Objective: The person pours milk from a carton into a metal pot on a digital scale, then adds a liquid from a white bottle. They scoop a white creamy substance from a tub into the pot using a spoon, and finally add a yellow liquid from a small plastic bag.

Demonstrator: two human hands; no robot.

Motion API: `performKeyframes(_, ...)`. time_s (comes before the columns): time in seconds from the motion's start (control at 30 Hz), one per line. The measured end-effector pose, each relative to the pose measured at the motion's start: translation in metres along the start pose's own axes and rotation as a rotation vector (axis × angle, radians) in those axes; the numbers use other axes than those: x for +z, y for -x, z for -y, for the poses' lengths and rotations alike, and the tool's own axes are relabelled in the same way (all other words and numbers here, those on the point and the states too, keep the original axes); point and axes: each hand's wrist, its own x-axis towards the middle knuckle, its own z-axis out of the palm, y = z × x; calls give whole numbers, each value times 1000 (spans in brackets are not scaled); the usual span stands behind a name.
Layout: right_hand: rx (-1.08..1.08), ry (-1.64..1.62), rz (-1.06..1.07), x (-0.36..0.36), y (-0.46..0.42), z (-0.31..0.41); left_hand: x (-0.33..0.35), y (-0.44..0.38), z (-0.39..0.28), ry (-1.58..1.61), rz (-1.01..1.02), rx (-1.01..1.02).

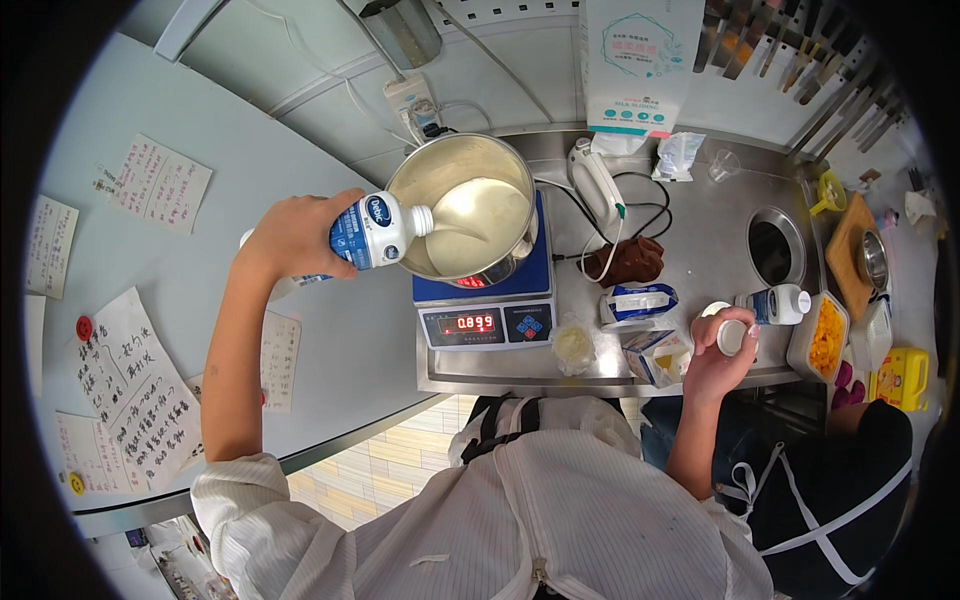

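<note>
My left hand (296,236) grips a white-and-blue Debic plastic bottle (371,225), tilted with its open mouth over the rim of a steel pot (420,161). Pale cream (480,217) covers the pot's bottom, and a stream runs into it from the bottle. The pot stands on a blue-topped digital scale (487,322) with lit red digits. Over the counter's front, my right hand (716,375) holds a white round cap (731,337) in its fingers. Close beside that hand lies another capped blue-and-white bottle (776,306).
A hand mixer (596,187) with its cord lies behind the scale. Nearer are a brown cloth (626,261), blue packet (641,300), opened carton (660,356) and clear plastic bag (572,346). To the right stand a tub of orange cubes (823,337) and another person (832,495).
</note>
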Motion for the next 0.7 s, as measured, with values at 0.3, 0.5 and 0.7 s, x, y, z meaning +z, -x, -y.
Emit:
performKeyframes(0.3,10,1,-28,-5,5,2,-1,3,3,72,-28,16)
performKeyframes(0.5,31,-2,-41,-6,8,4,-5,5,-1,121,-40,6)
performKeyframes(0.7,45,-2,-49,-6,10,5,-2,7,-2,138,-65,13)
